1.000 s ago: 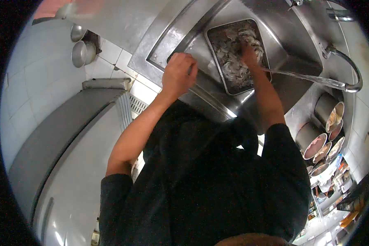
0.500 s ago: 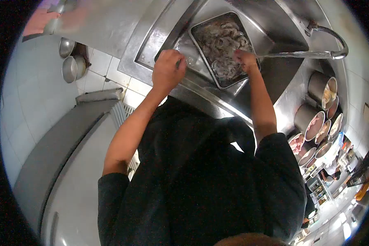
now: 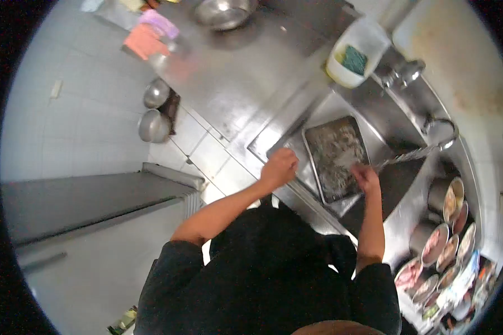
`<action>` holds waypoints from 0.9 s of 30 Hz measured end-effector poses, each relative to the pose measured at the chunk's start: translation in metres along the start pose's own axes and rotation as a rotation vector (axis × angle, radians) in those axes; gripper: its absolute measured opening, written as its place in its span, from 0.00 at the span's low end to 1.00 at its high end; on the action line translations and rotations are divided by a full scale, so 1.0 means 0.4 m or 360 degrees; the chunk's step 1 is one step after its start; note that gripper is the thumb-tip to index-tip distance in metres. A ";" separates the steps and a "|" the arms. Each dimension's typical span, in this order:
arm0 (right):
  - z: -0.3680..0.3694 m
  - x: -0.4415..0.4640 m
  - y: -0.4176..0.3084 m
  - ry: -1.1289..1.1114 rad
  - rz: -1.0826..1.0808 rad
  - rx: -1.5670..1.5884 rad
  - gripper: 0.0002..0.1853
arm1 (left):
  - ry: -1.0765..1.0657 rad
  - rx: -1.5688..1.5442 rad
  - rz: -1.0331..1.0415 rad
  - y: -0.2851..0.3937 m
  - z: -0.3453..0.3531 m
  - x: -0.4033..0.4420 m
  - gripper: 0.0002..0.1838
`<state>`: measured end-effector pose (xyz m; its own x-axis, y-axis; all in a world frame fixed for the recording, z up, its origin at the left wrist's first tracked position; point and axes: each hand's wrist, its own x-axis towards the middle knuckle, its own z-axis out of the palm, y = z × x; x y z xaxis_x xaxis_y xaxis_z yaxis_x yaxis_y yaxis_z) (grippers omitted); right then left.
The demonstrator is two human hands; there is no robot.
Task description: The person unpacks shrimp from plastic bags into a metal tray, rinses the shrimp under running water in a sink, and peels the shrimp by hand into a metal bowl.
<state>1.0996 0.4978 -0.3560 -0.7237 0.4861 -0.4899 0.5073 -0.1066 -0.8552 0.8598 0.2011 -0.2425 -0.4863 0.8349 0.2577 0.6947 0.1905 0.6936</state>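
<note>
A rectangular metal tray sits tilted in the steel sink, filled with wet grey, shrimp-like pieces. Over the tray's right side is my right hand, its fingers drawn together at the pieces; blur hides what is between them. My left hand is closed in a loose fist above the sink's front edge, left of the tray. What it holds, if anything, does not show. A stream of water from the faucet runs toward the tray, close by my right hand.
Several steel pots holding food line the right side. A white container with a green scouring pad stands behind the sink. Metal bowls are at left, a steel basin at the back, and a grey appliance at lower left.
The view has swung, so the sink, tray and hands appear lower and to the right, and more of the back counter shows. My right hand stays at the tray; my left stays closed.
</note>
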 end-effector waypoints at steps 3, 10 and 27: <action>-0.039 0.076 0.092 0.0146 0.0445 0.1518 0.14 | -0.0048 0.0056 0.0063 0.012 -0.010 -0.001 0.03; -0.092 0.141 0.064 -0.0247 0.0213 0.1191 0.14 | -0.0006 0.0132 0.0071 0.000 0.001 -0.017 0.04; -0.061 0.081 -0.092 -0.0317 -0.0119 -0.0507 0.17 | 0.0172 0.0144 0.0044 -0.004 0.006 -0.028 0.05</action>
<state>1.0687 0.5387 -0.3363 -0.8252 0.3006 -0.4782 0.5468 0.2131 -0.8097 0.8653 0.1926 -0.2481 -0.5175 0.7807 0.3502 0.7510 0.2182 0.6232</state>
